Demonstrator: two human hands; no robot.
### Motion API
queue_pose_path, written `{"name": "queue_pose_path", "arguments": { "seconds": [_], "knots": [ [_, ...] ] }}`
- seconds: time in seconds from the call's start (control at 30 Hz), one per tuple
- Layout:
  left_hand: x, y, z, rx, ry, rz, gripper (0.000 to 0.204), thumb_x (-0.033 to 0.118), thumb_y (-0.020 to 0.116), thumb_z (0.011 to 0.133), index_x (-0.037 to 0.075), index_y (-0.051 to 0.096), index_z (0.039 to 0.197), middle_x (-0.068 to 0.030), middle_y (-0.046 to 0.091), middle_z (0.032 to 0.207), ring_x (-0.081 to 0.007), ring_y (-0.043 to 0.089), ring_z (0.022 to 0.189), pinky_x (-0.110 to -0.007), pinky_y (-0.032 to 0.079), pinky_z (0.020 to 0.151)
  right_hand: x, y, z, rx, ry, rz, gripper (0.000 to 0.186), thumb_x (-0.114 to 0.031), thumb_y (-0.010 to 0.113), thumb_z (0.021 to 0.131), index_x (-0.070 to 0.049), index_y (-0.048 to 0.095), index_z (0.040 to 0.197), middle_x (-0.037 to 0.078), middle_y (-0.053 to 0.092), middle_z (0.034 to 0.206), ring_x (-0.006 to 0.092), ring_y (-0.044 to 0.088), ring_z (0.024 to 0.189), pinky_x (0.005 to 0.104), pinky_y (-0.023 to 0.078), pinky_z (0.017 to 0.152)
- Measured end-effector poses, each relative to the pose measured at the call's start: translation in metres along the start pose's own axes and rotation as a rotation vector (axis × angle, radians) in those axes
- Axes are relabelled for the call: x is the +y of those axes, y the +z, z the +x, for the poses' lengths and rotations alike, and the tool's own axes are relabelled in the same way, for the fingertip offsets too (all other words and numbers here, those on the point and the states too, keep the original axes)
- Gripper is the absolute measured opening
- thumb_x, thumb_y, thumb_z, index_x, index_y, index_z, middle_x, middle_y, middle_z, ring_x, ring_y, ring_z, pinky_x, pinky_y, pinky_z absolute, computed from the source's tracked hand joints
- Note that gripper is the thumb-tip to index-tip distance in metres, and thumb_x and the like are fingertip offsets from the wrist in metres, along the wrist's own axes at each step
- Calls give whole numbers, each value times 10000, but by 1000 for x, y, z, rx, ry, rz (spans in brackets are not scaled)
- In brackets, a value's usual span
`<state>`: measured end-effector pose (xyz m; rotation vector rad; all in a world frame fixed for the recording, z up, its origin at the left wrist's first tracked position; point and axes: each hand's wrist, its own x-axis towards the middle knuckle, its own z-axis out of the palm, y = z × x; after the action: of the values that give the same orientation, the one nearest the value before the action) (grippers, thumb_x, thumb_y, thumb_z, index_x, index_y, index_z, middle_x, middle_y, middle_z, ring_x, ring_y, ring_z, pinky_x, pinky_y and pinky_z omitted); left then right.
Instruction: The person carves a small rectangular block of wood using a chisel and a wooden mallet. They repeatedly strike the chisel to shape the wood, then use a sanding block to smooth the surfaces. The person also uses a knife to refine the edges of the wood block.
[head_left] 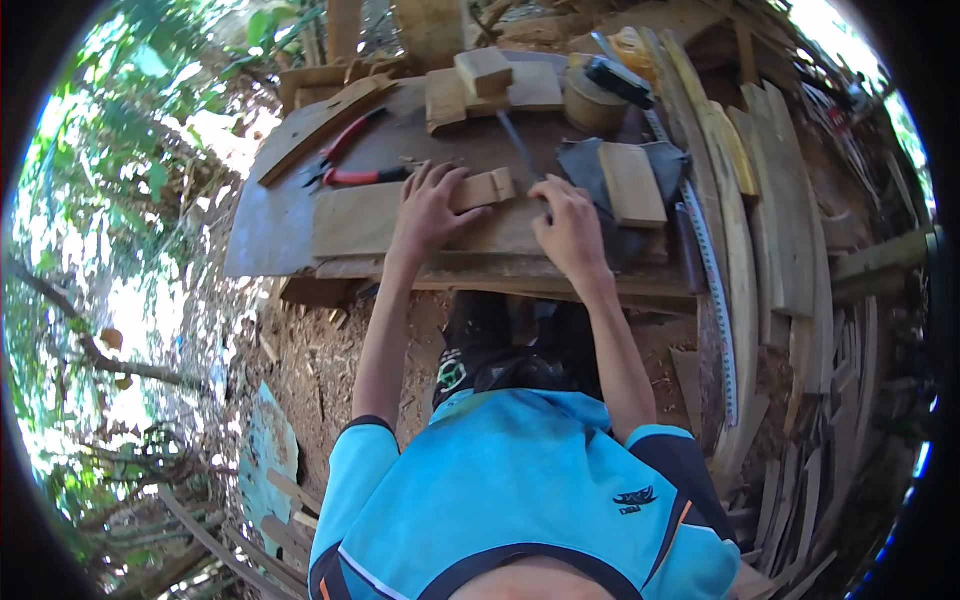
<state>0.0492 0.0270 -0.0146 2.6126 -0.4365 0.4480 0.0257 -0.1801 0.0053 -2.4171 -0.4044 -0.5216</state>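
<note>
My left hand [432,205] curls over a small notched wooden piece [488,188] on a long pale board [350,228], fingers bent and thumb stretched along it. My right hand [565,220] has curled fingers at the near end of a thin grey metal tool [515,135], which slants away toward stacked wooden blocks [483,72]. Red-and-black pliers [362,178] lie open left of my left hand. Right of my right hand, a wooden block [630,185] rests on a dark grey cloth [585,165].
The worktable's bare left part [255,240] has a slanting plank [310,135]. A round container [595,105] stands at the back right. A long measuring strip [710,280] and several rough planks [785,200] line the right side. Foliage [120,150] fills the left.
</note>
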Motion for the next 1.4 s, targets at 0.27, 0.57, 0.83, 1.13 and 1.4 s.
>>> {"name": "queue_pose_path", "arguments": {
  "seconds": [0.27,0.57,0.83,1.13,1.4],
  "knots": [
    [5,-6,0,26,58,-121,547,384,722,659,79,595,1095,-104,583,1106,-294,490,1078,-395,343,965,21,-10,20,269,9,-184,287,-129,626,723,-119,607,1009,124,531,1215,268,467,1138,426,331,918],
    [10,-8,-16,46,32,-98,547,358,737,644,97,597,1104,-90,593,1105,-293,499,1067,-406,343,969,55,-51,11,223,747,-304,774,-663,598,665,-143,505,1232,312,399,1260,483,449,1111,529,416,867],
    [7,-8,-17,56,29,-75,550,380,734,654,119,597,1119,-89,587,1126,-296,484,1093,-416,326,979,82,-62,38,-16,717,41,621,-394,777,591,-39,557,1051,167,589,995,315,562,958,389,469,808],
    [3,-3,-18,66,52,-115,569,407,748,627,139,601,1106,-77,577,1138,-312,468,1111,-420,324,976,120,-127,73,452,582,426,611,-261,833,599,-33,472,1037,119,527,988,198,555,834,318,484,683],
    [9,-9,-19,60,125,-114,539,413,740,610,119,624,1047,-71,553,1104,-315,456,1078,-436,291,978,184,-213,66,790,539,369,652,-243,814,647,-15,425,1117,148,524,1062,220,557,873,325,482,726]
  ]
}}
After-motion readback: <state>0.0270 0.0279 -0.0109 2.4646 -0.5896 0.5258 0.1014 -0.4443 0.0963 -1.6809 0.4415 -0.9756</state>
